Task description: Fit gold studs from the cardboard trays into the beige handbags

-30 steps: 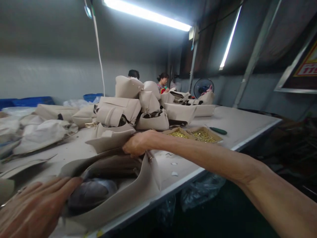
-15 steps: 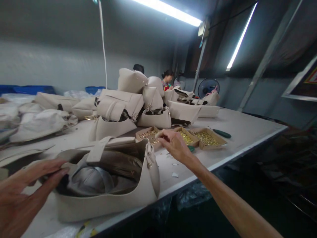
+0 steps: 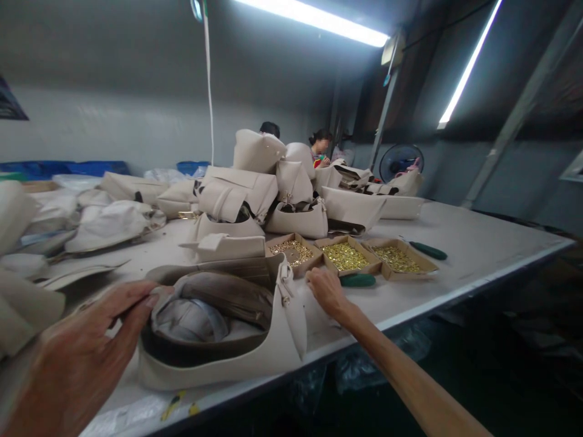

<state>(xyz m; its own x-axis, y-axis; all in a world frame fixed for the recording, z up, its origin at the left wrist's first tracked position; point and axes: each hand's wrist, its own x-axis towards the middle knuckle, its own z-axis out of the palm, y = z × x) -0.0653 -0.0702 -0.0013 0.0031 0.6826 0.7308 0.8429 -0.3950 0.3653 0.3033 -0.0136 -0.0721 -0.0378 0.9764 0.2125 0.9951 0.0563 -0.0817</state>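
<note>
A beige handbag (image 3: 228,364) stands with its mouth open at the table's front edge. Its grey lining shows, stuffed with pale padding (image 3: 191,318), and its flap (image 3: 230,247) lies folded back behind the opening. My left hand (image 3: 104,321) pinches the bag's left end between thumb and fingers. On the table right of the bag, my right hand (image 3: 325,290) is closed, its fingertips curled and partly hidden, so what they hold cannot be made out. A green-handled tool (image 3: 358,280) lies beside it, in front of cardboard trays (image 3: 319,262) of small gold metal fittings (image 3: 345,255).
More beige handbags (image 3: 241,188) are piled up behind the trays. Another green handle (image 3: 428,250) lies at the right. Wrapped pale pieces (image 3: 109,221) cover the left side. A person (image 3: 320,145) sits behind the pile, and a fan (image 3: 401,162) stands at the far right.
My right hand has come down from the left tray to the table near the green-handled tool. The bag's flap has swung back from over the opening. The view has shifted left.
</note>
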